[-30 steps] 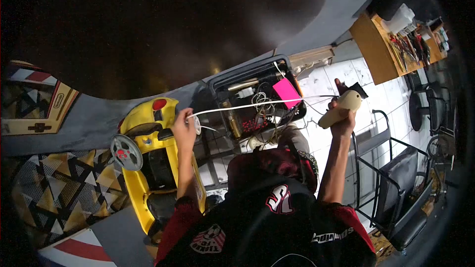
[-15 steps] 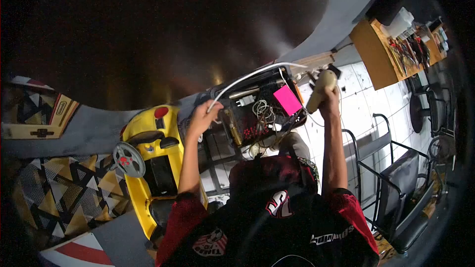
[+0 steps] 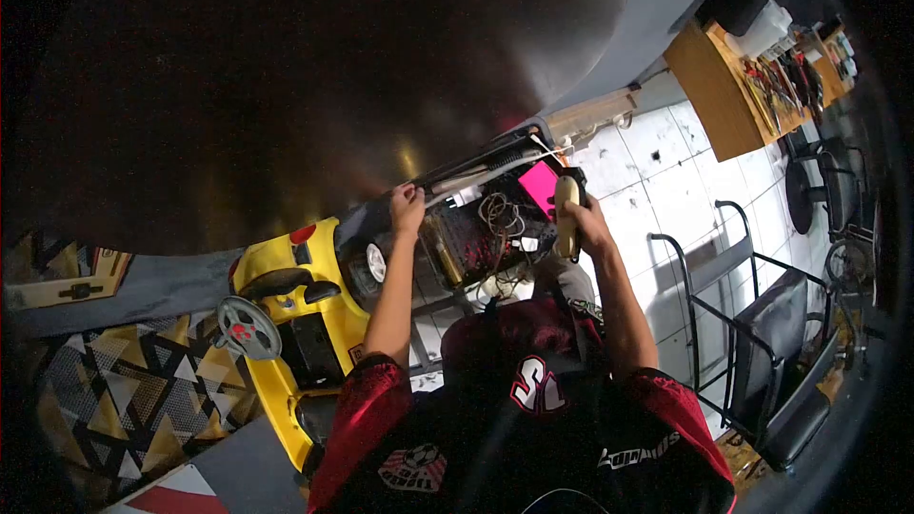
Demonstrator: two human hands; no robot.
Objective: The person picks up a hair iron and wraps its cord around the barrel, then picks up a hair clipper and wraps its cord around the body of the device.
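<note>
My left hand [image 3: 407,207] is closed in a pinch on one end of a white cable [image 3: 490,174], which runs to the right along the back of a dark open box [image 3: 440,246]. My right hand [image 3: 594,226] grips a cream-coloured handheld tool [image 3: 566,213] with a dark end, at the right side of the box. Beside that tool lies a bright pink card or pad [image 3: 539,185]. Inside the box sits a tangle of thin pale cord [image 3: 499,217]. Its other contents are dark and hard to make out.
A yellow ride-on toy car [image 3: 357,328] with a grey steering wheel [image 3: 249,328] stands on the left. To the right is a black metal-framed chair [image 3: 762,324]. A wooden table [image 3: 719,95] with tools is at the upper right. A large dark rounded surface [image 3: 314,67] overhangs the top.
My right hand has brought the cream-coloured tool left and down to the box. The white cable, arched above the box before, now lies lower and straighter. My left hand has shifted slightly right and up.
</note>
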